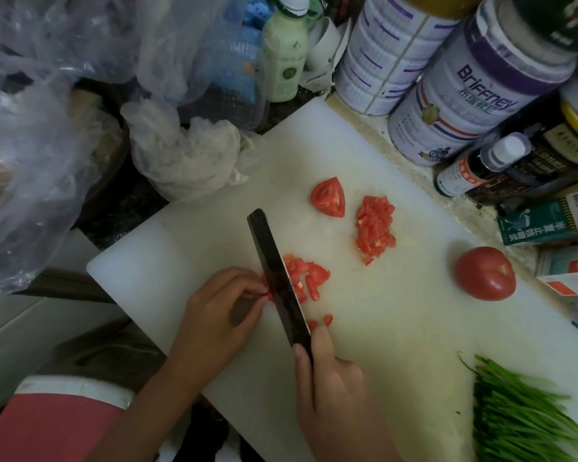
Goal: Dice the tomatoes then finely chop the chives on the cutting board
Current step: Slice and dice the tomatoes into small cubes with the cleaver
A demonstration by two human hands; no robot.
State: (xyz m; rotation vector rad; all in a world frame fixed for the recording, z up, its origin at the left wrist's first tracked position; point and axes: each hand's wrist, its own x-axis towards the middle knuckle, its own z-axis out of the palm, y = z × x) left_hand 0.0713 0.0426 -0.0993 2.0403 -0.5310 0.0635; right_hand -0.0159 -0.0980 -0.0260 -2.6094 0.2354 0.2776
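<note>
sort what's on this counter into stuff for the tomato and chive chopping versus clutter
In use: cutting board, knife in right hand, tomato piece under left hand, diced tomato pile, tomato wedge, whole tomato, chives.
Lying about: plastic bags, Briffney tin, green bottle, small dark bottle, boxes.

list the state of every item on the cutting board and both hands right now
whole tomato, uncut
tomato wedge, cut, not yet diced
tomato pile, diced
tomato at the knife, partly diced
knife, edge down in that tomato
chives, unchopped
left hand, pinches the tomato at the knife
right hand, grips the knife
</note>
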